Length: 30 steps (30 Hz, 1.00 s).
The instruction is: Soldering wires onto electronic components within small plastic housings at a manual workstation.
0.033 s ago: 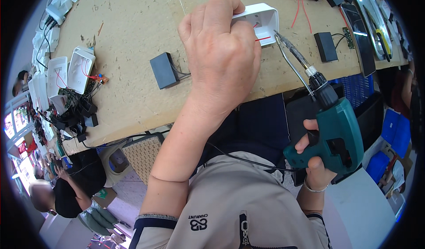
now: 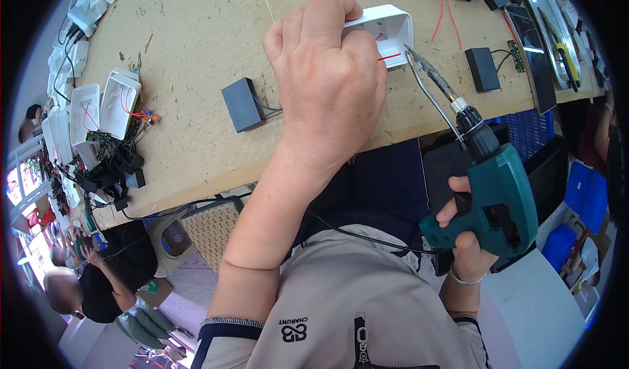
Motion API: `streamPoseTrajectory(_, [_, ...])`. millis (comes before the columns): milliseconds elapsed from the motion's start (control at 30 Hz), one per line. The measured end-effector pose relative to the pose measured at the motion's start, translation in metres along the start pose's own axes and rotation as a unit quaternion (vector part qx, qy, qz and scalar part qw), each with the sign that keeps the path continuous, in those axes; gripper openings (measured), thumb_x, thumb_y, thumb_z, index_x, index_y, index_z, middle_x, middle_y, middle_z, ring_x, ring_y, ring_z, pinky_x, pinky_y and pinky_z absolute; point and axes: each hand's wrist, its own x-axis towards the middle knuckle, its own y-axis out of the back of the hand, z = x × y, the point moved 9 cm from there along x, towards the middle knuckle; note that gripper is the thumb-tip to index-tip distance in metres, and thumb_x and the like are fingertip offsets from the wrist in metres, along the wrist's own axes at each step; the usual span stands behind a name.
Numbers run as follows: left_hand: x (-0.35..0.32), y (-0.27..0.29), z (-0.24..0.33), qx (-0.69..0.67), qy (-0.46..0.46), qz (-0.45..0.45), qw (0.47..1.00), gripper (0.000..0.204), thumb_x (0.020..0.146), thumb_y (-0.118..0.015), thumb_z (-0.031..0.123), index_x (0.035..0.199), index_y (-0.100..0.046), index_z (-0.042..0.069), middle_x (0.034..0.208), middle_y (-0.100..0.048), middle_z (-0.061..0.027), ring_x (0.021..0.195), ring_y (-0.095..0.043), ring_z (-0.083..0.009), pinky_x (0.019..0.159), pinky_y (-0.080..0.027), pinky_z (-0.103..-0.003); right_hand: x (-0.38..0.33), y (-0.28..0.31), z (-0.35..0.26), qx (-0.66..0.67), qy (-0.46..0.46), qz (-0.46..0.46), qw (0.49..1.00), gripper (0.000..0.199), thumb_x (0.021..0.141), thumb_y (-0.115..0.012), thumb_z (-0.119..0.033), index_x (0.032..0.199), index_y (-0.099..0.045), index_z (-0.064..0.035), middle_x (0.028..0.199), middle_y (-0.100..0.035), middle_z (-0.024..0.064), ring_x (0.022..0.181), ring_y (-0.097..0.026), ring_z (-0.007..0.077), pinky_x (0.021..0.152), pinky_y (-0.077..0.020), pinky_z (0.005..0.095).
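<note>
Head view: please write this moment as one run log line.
left hand: holds white case | right hand: grips green soldering gun | tip at case

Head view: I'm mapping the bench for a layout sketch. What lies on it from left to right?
White housings → dark block → left hand → white shell → soldering gun in the right hand

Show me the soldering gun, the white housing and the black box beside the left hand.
soldering gun (image 2: 495, 202), head view, green body
white housing (image 2: 391, 29), head view, rim
black box (image 2: 241, 104), head view, top face
</note>
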Motion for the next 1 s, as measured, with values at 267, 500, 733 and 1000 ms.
streamPoseTrajectory(267, [0.000,-0.001,0.000,0.006,0.002,0.001,1.000,0.007,0.058,-0.066,0.003,0.065,-0.064,0.003,0.086,-0.057,-0.0064,0.081,-0.053,-0.0216,0.074,-0.038,-0.033,0.004,-0.004,0.004,0.020,-0.017,-0.005,1.000,0.081,0.067,-0.076,-0.041,0.120,-0.041,0.0089,0.102,-0.058,0.0232,0.067,-0.060,0.0159,0.054,-0.0483,0.0221])
streamPoseTrajectory(500, [0.000,-0.002,-0.001,0.007,0.002,-0.001,1.000,0.007,0.058,-0.065,0.003,0.065,-0.064,0.002,0.087,-0.057,-0.0065,0.081,-0.053,-0.0217,0.074,-0.038,-0.033,0.011,-0.012,0.006,0.021,-0.029,-0.026,0.999,0.078,0.069,-0.076,-0.039,0.119,-0.042,0.0104,0.101,-0.057,0.0226,0.067,-0.059,0.0165,0.054,-0.0479,0.0226])
streamPoseTrajectory(733, [0.001,-0.002,-0.002,0.004,-0.002,0.001,1.000,0.007,0.058,-0.065,0.002,0.065,-0.064,0.002,0.087,-0.057,-0.0070,0.082,-0.053,-0.0217,0.074,-0.037,-0.033,0.014,-0.014,0.006,0.000,-0.024,-0.044,0.999,0.075,0.070,-0.075,-0.036,0.119,-0.042,0.0094,0.101,-0.057,0.0213,0.067,-0.059,0.0159,0.055,-0.0470,0.0225])
streamPoseTrajectory(1000, [0.000,-0.002,-0.002,-0.002,-0.002,-0.002,1.000,0.006,0.058,-0.065,0.002,0.064,-0.063,0.002,0.086,-0.056,-0.0066,0.081,-0.053,-0.0215,0.073,-0.037,-0.033,0.015,-0.014,0.006,0.001,-0.035,-0.038,0.999,0.075,0.068,-0.078,-0.033,0.120,-0.042,0.0085,0.098,-0.057,0.0193,0.067,-0.058,0.0158,0.057,-0.0470,0.0234])
